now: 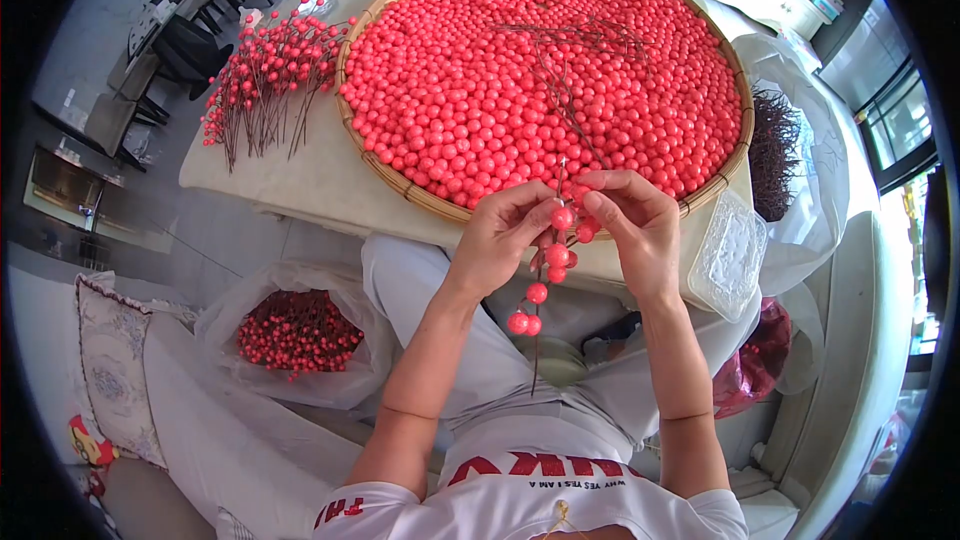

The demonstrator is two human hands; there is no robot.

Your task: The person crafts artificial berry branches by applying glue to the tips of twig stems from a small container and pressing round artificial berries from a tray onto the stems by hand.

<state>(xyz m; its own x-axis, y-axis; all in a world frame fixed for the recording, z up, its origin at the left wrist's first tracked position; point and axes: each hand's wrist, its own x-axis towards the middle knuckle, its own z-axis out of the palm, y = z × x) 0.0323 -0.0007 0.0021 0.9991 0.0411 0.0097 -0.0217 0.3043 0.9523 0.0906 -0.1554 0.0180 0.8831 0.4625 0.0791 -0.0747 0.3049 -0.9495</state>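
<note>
My left hand [505, 232] pinches a thin brown artificial berry stem [535, 360] between thumb and fingers. Red berries [557, 256] sit along the stem, which hangs downward over my lap. Close beside it, my right hand [640, 225] has thumb and forefinger closed on a red berry near the stem's upper end; the fingers partly hide it. Both hands are at the near rim of a round woven bamboo tray [405, 186], filled with loose red berries [480, 70]. Several bare brown stems [570, 105] lie on top of the berries.
Finished-looking berry stems [270, 70] lie on the table [310, 175] at left. A plastic bag of berry stems [300, 330] stands low on the left. Bare stems [772, 155] fill a clear bag at right, near a clear plastic pack [730, 252] and a red bag [755, 360].
</note>
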